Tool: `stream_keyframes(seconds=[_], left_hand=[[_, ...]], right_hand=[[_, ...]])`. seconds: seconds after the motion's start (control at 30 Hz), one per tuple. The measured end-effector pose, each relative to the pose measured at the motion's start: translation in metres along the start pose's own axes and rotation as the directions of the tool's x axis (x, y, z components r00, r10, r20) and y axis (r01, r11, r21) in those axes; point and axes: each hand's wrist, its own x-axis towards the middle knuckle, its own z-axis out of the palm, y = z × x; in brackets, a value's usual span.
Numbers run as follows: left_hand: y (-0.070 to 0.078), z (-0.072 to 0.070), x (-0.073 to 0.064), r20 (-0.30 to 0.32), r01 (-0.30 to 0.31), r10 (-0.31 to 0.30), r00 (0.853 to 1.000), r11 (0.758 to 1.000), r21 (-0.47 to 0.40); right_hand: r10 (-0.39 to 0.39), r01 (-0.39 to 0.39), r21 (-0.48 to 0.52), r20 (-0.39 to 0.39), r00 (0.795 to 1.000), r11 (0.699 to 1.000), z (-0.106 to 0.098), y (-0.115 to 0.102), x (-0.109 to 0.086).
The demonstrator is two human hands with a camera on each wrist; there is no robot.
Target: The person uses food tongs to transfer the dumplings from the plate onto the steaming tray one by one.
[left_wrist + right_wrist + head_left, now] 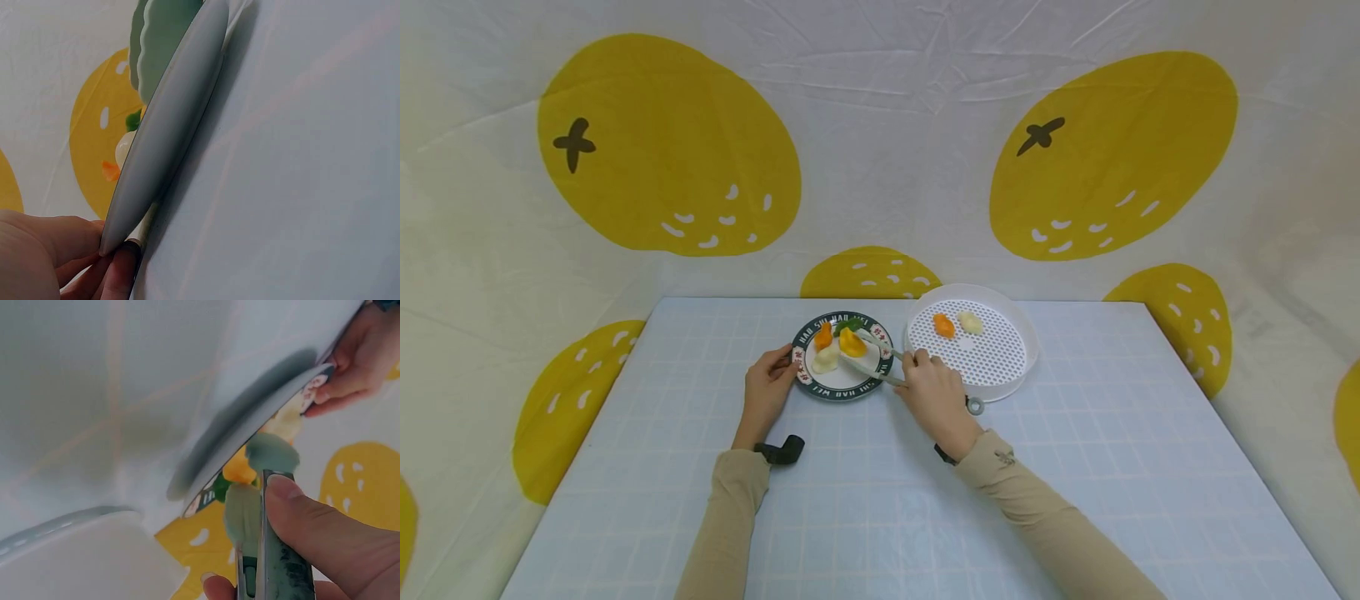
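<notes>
In the head view my left hand (767, 392) pinches the near left edge of a dark-rimmed plate (842, 393) with lettering. The left wrist view has thumb above the rim and fingers below it. My right hand (942, 404) grips a pair of tongs (284, 550) with pale green scalloped tips. Those tips stand on either side of a yellow dumpling (851, 342) over the plate; I cannot tell whether it is lifted. On the plate lie an orange dumpling (823, 336), a whitish dumpling (824, 360) and a green dumpling-like piece (847, 325), partly hidden.
A white round perforated steamer tray (992, 354) stands right of the plate. It holds an orange dumpling (943, 326) and a whitish dumpling (971, 322). Behind the light blue checked table (850, 517) hangs a white cloth with yellow fruit prints.
</notes>
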Motion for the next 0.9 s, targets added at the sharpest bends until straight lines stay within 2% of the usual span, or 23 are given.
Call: stream_keyframes(seconds=[0.17, 0.33, 0.57, 0.77, 0.9], left_hand=[[0.002, 0.000, -0.001, 0.002, 0.030, -0.030, 1.000, 0.999, 0.027], [0.003, 0.000, -0.002, 0.003, 0.036, -0.036, 0.999, 0.999, 0.031], [0.002, 0.001, -0.001, 0.007, 0.029, -0.029, 1.000, 0.999, 0.024], [0.001, 0.000, -0.001, 0.015, 0.041, -0.042, 0.999, 0.999, 0.022], [0.000, 0.000, 0.000, 0.014, 0.043, -0.043, 0.999, 0.999, 0.026]], right_hand=[[0.022, -0.021, -0.032, 0.027, 0.999, 0.999, 0.000, -0.004, 0.003], [0.033, -0.031, -0.034, 0.045, 0.998, 0.999, -0.001, -0.004, 0.007], [0.044, -0.045, 0.009, 0.086, 0.995, 0.999, -0.003, -0.001, 0.011], [0.029, -0.032, 0.031, 0.083, 0.996, 0.999, -0.002, 0.003, 0.011], [0.037, -0.045, 0.089, 0.091, 0.995, 0.995, -0.004, 0.005, 0.009]])
